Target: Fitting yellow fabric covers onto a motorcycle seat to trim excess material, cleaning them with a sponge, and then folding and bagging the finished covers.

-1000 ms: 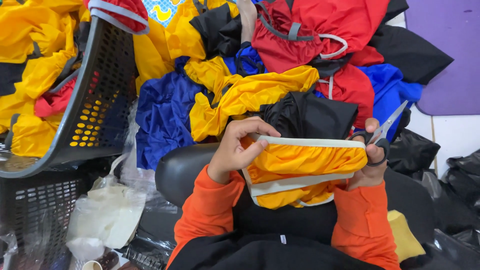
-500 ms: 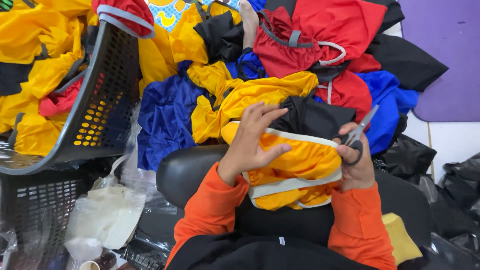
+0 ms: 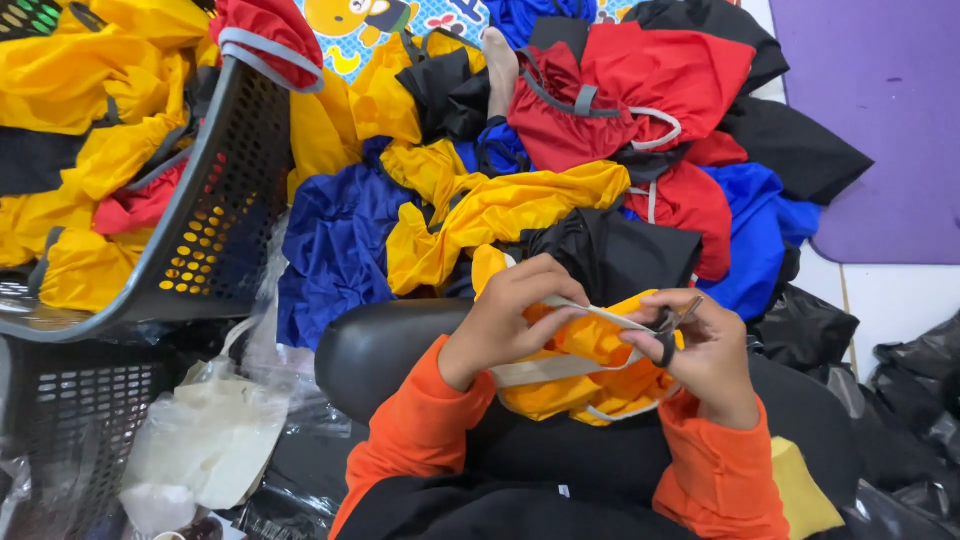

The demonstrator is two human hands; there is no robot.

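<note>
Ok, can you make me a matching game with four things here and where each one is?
Things:
1. small scissors
2. yellow garment with pale trim
3. dark plastic basket
4. purple mat

Places:
A. far right, on the floor
B. in the right hand
C. on the left, with yellow clothes inside
D. between both hands, gripped by the left hand

Pairs: 1-B, 2-D, 3-C, 4-A

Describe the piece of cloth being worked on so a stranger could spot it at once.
Start from the big heap of red, blue, black and yellow garments and come down to the orange-sleeved arms at the bottom centre. The yellow garment sits bunched between the left hand and right hand. Unlike the heap's yellow pieces, it is gripped, with a pale band across it.
</note>
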